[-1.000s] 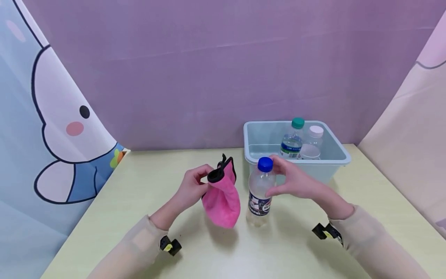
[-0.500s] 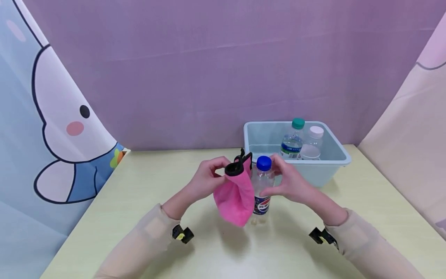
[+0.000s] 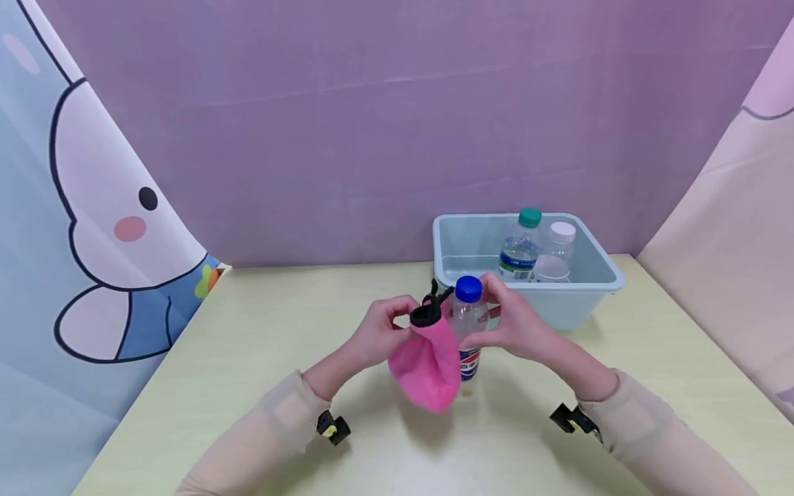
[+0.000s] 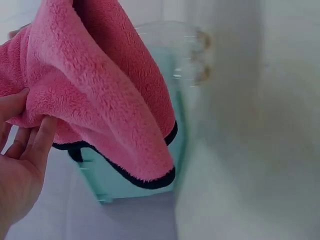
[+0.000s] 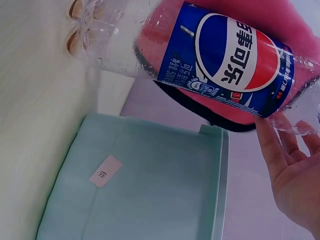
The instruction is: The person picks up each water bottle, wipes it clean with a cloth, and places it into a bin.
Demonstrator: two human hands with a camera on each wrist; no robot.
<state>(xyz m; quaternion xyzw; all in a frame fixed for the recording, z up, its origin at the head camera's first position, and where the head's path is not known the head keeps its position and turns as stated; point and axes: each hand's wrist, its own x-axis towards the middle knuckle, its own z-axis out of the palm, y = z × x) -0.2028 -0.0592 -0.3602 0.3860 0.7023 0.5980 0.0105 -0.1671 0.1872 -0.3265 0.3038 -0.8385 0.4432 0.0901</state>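
A pink fleece cloth [image 3: 428, 368] with black edging hangs from my left hand [image 3: 381, 334], which pinches its upper part. In the left wrist view the same cloth [image 4: 100, 95] droops in folds below the thumb and fingers. My right hand [image 3: 517, 320] grips the upper part of a clear plastic bottle [image 3: 469, 317] with a blue cap. The bottle is upright, and its blue, white and red label [image 5: 235, 60] shows in the right wrist view. The cloth is against or just beside the bottle's left side and hides part of it; whether they touch I cannot tell.
Behind the right hand stands a light blue plastic bin [image 3: 552, 300] with a small paper tag [image 5: 106, 171] on its side. Inside are a green-capped bottle [image 3: 520, 251] and a white-capped bottle [image 3: 555, 262]. A purple curtain [image 3: 347, 138] closes off the table's back edge.
My left hand has carried the cloth rightward to the bottle, so the cloth now overlaps it in the head view. The bottle has turned to show more of its logo, then shifted slightly.
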